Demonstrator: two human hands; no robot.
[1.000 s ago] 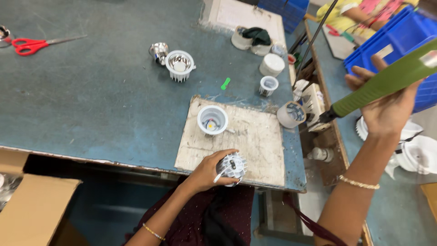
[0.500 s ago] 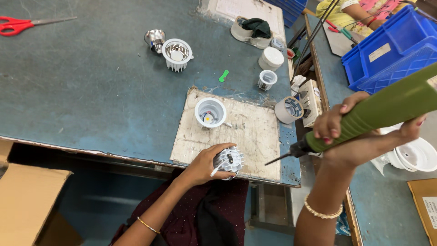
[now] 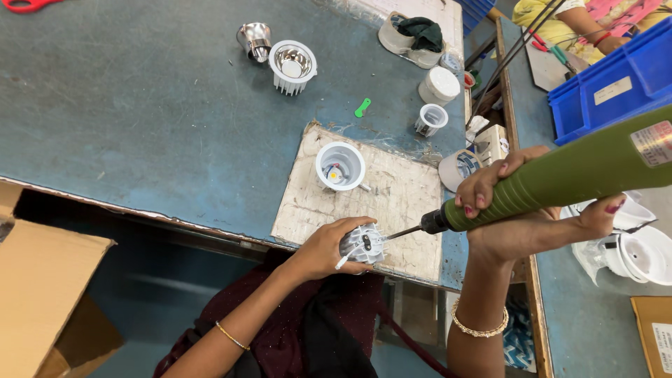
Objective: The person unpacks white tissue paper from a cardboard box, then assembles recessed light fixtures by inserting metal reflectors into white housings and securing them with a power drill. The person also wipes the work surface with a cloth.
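My left hand [image 3: 326, 246] grips a white finned lamp housing [image 3: 364, 245] at the near edge of a worn white work board [image 3: 392, 203]. My right hand [image 3: 521, 210] wraps around a green electric screwdriver [image 3: 560, 178]; its dark bit touches the housing from the right. A white cup-shaped lamp housing [image 3: 340, 166] with a small part inside stands upright on the board behind my left hand.
On the blue-grey table [image 3: 140, 126] stand a finned housing [image 3: 292, 66], a chrome reflector [image 3: 255, 39], a tape roll with dark cloth [image 3: 411, 35], white caps [image 3: 439, 85] and a green clip [image 3: 362, 107]. Blue bins [image 3: 602, 77] right; cardboard box [image 3: 42, 280] lower left. Another person sits top right.
My right hand has brought the green screwdriver down and to the left, and its bit now meets the housing. My left hand holds the housing in the same spot.
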